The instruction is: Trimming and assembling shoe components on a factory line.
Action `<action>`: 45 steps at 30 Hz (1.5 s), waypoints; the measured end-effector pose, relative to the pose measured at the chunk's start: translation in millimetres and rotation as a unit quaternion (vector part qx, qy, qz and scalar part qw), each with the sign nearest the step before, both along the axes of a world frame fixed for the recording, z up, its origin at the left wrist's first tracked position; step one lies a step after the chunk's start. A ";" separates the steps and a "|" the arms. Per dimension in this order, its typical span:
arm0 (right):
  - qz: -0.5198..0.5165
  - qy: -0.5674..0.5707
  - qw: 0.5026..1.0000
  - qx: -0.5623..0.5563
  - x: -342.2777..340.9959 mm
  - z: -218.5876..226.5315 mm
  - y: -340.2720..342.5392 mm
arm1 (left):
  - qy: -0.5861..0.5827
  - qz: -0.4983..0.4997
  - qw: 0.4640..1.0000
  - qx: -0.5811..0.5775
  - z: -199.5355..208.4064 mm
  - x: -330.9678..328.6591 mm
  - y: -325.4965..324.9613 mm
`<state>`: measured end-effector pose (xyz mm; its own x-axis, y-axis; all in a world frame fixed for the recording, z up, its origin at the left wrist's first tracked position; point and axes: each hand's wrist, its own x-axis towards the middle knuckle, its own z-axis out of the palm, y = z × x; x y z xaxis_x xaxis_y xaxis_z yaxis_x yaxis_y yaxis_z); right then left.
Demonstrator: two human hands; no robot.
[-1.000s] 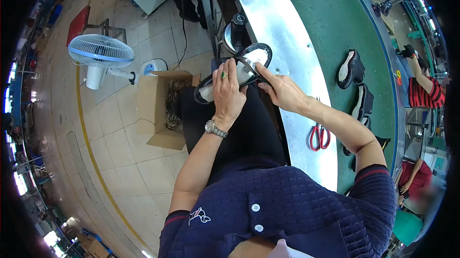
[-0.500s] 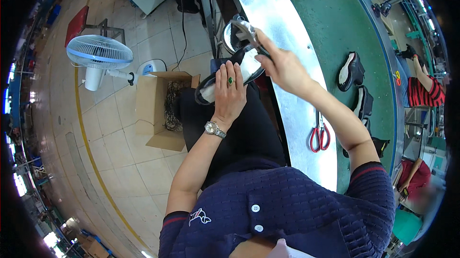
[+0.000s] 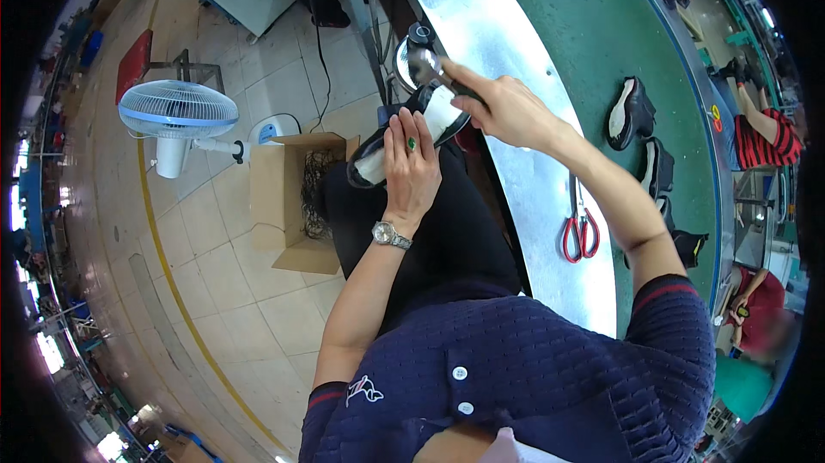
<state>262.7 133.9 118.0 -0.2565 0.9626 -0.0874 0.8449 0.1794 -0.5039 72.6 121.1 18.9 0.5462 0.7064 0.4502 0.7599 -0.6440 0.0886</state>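
A: Left hand (image 3: 412,175)?
B: Flat across the black-and-white shoe (image 3: 443,114), fingers nearly straight, slightly parted, green-stoned ring on one.
A: Shoe where?
B: Over the lap, on the black trousers (image 3: 447,235), beside the metal bench (image 3: 494,20), white face up.
A: Right hand (image 3: 516,115)?
B: Fingers curled round the dark handle of a metal-headed tool (image 3: 434,67). Head's by the shoe's far end; can't tell whether it touches, blurry.
A: Nearby?
B: Red-handled scissors (image 3: 581,233) on the bench, apart from both hands. More dark shoes on the green surface (image 3: 584,42) beyond. Left: open cardboard box (image 3: 273,183) on the tiled floor, blue-and-white fan (image 3: 179,110) near it.
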 end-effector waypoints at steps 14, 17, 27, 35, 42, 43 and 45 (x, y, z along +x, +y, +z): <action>-0.067 -0.032 0.997 -0.005 -5.3 -18.7 -7.8 | -0.013 0.038 0.999 -0.005 -4.2 9.7 -0.2; -0.029 -0.018 0.999 -0.011 -5.4 5.6 -6.1 | -0.037 0.029 0.999 0.002 -8.1 7.5 1.8; -0.051 0.053 0.972 -0.222 -13.5 15.7 -15.3 | -0.222 -0.009 0.927 -0.303 40.9 -30.8 36.5; -0.103 0.294 0.843 -0.438 -24.9 12.1 -17.2 | -0.274 -0.036 0.917 -0.288 34.1 -39.7 51.7; -0.029 0.101 0.968 -0.230 -25.5 -3.5 -44.6 | -0.028 0.022 0.990 -0.135 24.0 -20.3 4.7; -0.032 0.102 0.967 -0.229 -24.8 1.3 -38.1 | -0.048 0.018 0.991 -0.122 21.3 -20.2 4.0; 0.003 0.053 0.954 -0.295 -25.5 28.3 -22.8 | 0.014 0.030 0.997 -0.074 17.0 -22.2 0.1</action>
